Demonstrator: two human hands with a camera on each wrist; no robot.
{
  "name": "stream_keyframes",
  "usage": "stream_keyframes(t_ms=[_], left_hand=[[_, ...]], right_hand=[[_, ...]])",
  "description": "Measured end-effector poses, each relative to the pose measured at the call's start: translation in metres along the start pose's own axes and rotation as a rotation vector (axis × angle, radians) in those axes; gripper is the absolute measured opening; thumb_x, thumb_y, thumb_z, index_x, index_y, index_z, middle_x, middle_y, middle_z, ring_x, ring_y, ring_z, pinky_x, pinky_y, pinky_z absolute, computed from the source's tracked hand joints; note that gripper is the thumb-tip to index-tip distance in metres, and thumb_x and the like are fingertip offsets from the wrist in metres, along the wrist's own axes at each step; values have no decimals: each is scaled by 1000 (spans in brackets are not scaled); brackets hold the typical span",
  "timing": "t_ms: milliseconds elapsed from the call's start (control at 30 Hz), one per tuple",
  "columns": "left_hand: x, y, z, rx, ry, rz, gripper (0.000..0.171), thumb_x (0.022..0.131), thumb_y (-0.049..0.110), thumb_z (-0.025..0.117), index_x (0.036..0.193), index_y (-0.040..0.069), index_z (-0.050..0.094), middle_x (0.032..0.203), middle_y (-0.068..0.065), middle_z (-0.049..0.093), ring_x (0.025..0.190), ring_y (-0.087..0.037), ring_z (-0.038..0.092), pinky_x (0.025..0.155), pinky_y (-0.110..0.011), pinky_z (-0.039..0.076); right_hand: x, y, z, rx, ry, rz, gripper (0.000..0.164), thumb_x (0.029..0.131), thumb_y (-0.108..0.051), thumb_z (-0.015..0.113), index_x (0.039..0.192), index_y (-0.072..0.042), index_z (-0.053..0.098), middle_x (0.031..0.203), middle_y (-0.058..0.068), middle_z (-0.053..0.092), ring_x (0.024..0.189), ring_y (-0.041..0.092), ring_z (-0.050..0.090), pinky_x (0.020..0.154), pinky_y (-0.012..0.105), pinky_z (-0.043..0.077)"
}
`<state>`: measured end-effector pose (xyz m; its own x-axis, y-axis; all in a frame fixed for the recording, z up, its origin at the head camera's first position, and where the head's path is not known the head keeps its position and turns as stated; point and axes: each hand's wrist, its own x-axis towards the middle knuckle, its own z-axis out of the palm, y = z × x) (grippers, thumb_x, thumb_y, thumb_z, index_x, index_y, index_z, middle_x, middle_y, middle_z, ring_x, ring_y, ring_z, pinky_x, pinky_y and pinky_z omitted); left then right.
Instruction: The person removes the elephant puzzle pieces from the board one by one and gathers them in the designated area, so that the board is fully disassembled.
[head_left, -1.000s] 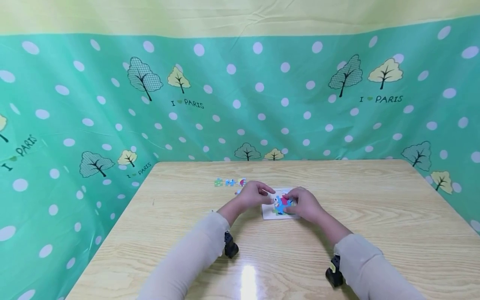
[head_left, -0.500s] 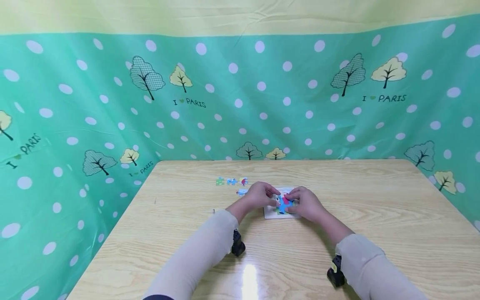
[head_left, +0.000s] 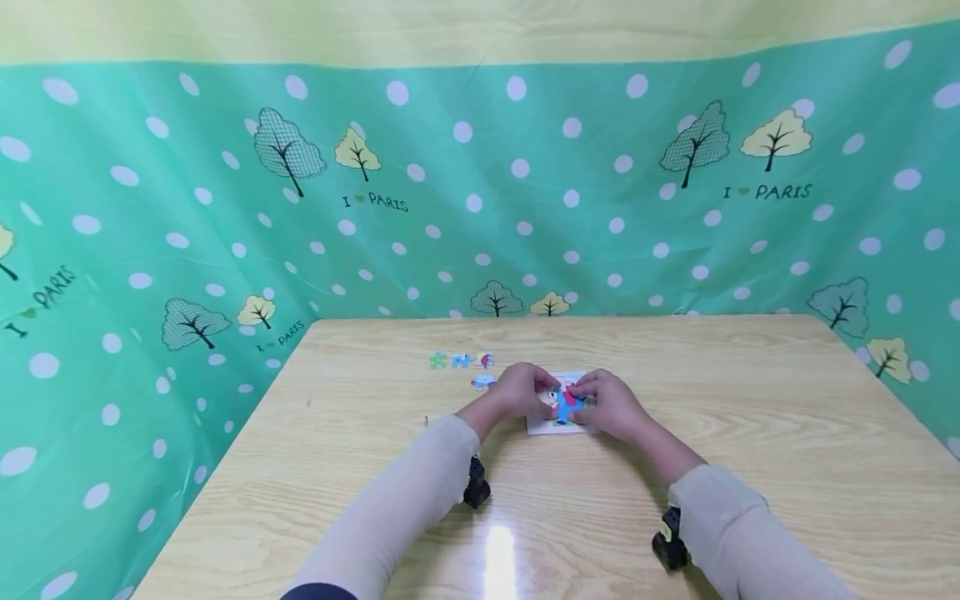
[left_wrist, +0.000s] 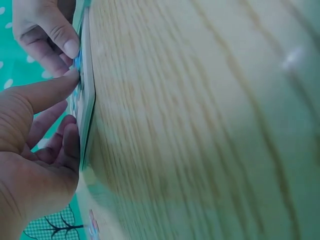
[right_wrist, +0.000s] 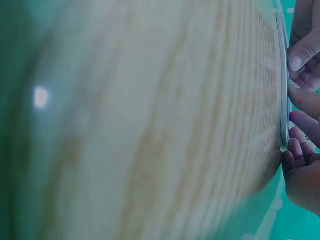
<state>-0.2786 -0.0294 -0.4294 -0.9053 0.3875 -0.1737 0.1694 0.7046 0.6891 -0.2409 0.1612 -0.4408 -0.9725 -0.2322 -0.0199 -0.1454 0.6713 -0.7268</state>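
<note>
Puzzle board (head_left: 538, 427) lies below and right of frame centre. Left hand (head_left: 521, 390) and right hand (head_left: 613, 407) meet over its picture pieces (head_left: 564, 407), thumbs and fingers apart; pinching or pressing, cannot tell. Pieces likely light, stiff, thin: grasp opposite edges.

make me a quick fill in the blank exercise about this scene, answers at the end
1. The left hand and right hand are at a puzzle board whose border is ____.
2. Loose puzzle pieces lie to the person's ____ of that board.
3. In the far row of three, the leftmost piece is mainly ____.
4. On the curtain, the word printed after each heart is ____.

Missing words: white; left; green; PARIS
</note>
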Motion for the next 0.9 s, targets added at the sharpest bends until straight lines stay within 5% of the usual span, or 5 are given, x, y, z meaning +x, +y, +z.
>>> stream_keyframes(t_ms=[900], left_hand=[[2,0,-1,44,-114,60,53,87,7,83,137,7,67,138,-9,66,132,-24,57,111,-36,45]], right_hand=[[1,2,3,6,22,1,41,85,-6,85,120,10,71,127,21,59,124,43,54,109,56,44]])
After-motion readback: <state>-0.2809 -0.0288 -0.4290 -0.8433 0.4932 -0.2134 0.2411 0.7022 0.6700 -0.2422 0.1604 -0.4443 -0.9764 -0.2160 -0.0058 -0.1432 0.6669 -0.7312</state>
